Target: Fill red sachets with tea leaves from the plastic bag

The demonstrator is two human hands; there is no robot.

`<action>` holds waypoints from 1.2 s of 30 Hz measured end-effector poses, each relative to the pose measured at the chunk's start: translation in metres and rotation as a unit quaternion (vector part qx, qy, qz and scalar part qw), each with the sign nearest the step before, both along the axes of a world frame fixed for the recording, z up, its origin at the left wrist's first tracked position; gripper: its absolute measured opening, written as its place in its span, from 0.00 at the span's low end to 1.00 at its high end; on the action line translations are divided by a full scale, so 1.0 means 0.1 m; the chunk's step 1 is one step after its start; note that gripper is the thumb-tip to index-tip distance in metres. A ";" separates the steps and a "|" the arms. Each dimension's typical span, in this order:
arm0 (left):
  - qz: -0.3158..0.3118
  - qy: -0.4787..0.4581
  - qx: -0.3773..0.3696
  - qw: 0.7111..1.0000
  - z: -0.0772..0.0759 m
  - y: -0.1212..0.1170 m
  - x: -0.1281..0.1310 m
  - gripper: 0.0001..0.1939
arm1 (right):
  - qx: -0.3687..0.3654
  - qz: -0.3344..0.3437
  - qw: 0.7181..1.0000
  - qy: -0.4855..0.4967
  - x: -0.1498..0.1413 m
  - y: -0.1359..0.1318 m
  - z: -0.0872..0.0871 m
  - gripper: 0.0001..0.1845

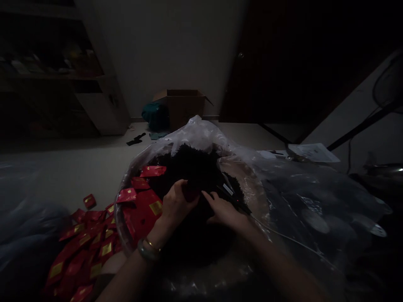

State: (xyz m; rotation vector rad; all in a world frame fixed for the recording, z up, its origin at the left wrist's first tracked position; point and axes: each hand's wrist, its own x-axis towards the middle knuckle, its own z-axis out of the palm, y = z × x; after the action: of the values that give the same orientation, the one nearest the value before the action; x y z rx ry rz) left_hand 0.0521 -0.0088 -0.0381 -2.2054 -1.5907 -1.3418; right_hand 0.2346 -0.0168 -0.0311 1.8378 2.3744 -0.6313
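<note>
A heap of dark loose leaves, looking like tea, fills a large container lined with clear plastic. Over the heap, my left hand, with bangles at the wrist, has its fingers closed on a dark red packet; its opening is hard to make out. My right hand is just to the right, fingers stretched out low over the leaves and apparently holding nothing. Beside it lies a black tong-like tool with a small red light and a pale cord. Red packets lie at the container's left side.
More red packets are piled at the lower left, outside the container. Clear plastic sheeting spreads on the right. An open cardboard box and a teal bag stand by the wall. The room is dim.
</note>
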 end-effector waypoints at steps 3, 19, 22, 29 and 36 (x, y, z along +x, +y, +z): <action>-0.001 0.010 -0.005 1.000 0.00 -0.01 0.00 0.27 | 0.046 0.014 0.999 0.012 -0.08 0.00 -0.03 0.31; -0.061 0.076 0.039 0.994 -0.03 -0.08 0.07 0.25 | 0.228 -0.017 0.849 0.476 -0.03 -0.15 0.38 0.26; -0.071 0.077 0.031 0.994 -0.04 -0.08 0.07 0.26 | 0.225 0.013 0.845 0.486 -0.08 -0.21 0.40 0.30; -0.081 0.036 -0.032 0.995 -0.19 -0.09 0.08 0.26 | 0.322 0.097 0.898 0.282 -0.15 -0.22 0.37 0.12; -0.177 -0.146 -0.212 0.950 0.04 -0.04 0.04 0.41 | 0.218 0.051 0.918 0.326 0.08 0.00 0.31 0.08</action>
State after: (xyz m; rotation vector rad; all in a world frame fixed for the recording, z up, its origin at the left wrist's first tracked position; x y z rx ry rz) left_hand 0.0566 -0.0127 -0.0337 -2.7649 -1.7813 -1.6069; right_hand 0.2423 -0.0168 -0.0004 1.8394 3.2480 -0.8709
